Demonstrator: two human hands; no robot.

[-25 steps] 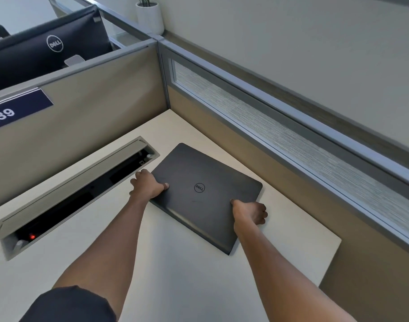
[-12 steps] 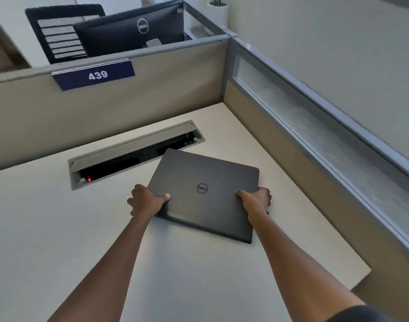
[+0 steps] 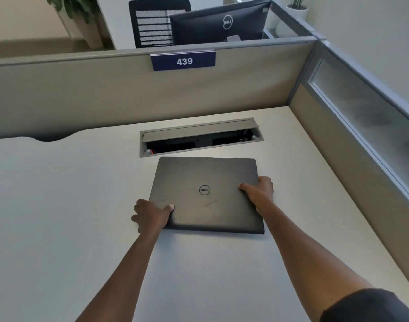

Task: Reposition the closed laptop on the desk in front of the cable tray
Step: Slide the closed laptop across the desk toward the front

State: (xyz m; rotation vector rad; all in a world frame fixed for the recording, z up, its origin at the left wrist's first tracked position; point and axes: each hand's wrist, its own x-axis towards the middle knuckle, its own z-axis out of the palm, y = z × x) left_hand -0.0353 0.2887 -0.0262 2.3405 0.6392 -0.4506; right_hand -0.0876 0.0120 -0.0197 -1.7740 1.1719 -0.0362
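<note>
The closed laptop (image 3: 207, 194) now lies squared to the cable tray (image 3: 200, 137), its far edge parallel to and just near of the tray's front rim; one second ago it sat rotated, with a corner pointing toward the tray, right of its present place on the desk (image 3: 59, 217). The left hand (image 3: 151, 216) clamps the near-left corner, thumb on the lid, fingers curled under the edge. The right hand (image 3: 259, 191) clamps the right edge likewise, thumb on top, fingers wrapped around the side. The near edge casts a soft shadow, so it may be slightly raised; this cannot be confirmed. Judged from alignment, positioning is nearly complete; lowering and release remain.
</note>
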